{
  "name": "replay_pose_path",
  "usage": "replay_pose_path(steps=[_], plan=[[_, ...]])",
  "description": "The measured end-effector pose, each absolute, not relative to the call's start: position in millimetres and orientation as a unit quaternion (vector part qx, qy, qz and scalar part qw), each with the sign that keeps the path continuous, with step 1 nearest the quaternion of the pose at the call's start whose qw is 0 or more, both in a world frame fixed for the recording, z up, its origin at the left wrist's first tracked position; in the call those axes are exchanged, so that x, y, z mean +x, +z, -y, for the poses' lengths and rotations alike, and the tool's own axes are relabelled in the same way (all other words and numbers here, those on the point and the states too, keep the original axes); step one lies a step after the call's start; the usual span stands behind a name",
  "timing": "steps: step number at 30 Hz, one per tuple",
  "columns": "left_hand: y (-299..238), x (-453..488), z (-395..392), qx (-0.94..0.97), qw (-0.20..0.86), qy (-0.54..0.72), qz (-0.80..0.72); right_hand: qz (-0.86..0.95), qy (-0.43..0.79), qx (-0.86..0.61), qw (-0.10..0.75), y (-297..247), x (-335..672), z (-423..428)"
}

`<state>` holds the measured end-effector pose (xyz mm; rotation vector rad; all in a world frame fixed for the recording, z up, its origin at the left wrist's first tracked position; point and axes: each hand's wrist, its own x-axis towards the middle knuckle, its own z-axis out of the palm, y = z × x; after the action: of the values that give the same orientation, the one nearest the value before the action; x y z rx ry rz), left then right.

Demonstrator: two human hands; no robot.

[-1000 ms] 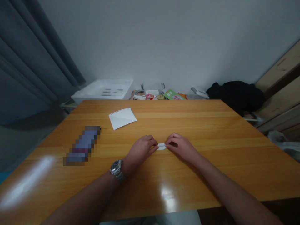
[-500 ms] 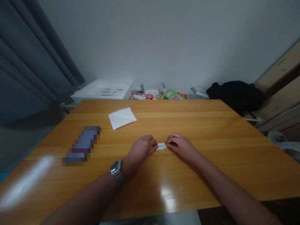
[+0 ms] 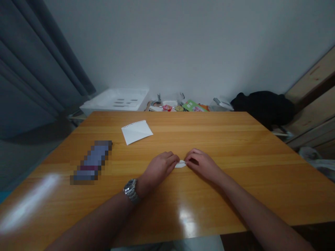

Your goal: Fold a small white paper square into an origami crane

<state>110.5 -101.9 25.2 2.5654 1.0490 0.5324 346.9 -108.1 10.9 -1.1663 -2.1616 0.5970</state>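
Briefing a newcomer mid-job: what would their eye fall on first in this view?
Probably the small white paper near mid-picture, with the left hand and right hand at its two ends. Then the silver watch on the left arm, and a pixelated patch at far left. A white sheet lies beyond the left hand.
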Motion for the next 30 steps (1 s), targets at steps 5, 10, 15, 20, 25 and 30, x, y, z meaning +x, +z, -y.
replay_pose_path(steps=[5,10,15,20,25,30], plan=[[26,110,102,0.877,0.201,0.217,-0.378,0.817,0.241,-0.415,0.321,17,341,113],[25,110,103,0.851,0.252,0.26,-0.381,0.841,0.244,-0.36,0.323,17,336,116],[22,112,104,0.843,0.269,0.268,-0.381,0.838,0.236,-0.374,0.321,14,336,115],[25,111,104,0.858,0.251,0.262,-0.363,0.822,0.222,-0.421,0.312,11,337,114],[25,110,101,0.879,0.204,0.251,-0.351,0.82,0.204,-0.434,0.312,11,336,111],[17,110,96,0.886,0.166,0.232,-0.365,0.827,0.182,-0.426,0.319,8,333,108]])
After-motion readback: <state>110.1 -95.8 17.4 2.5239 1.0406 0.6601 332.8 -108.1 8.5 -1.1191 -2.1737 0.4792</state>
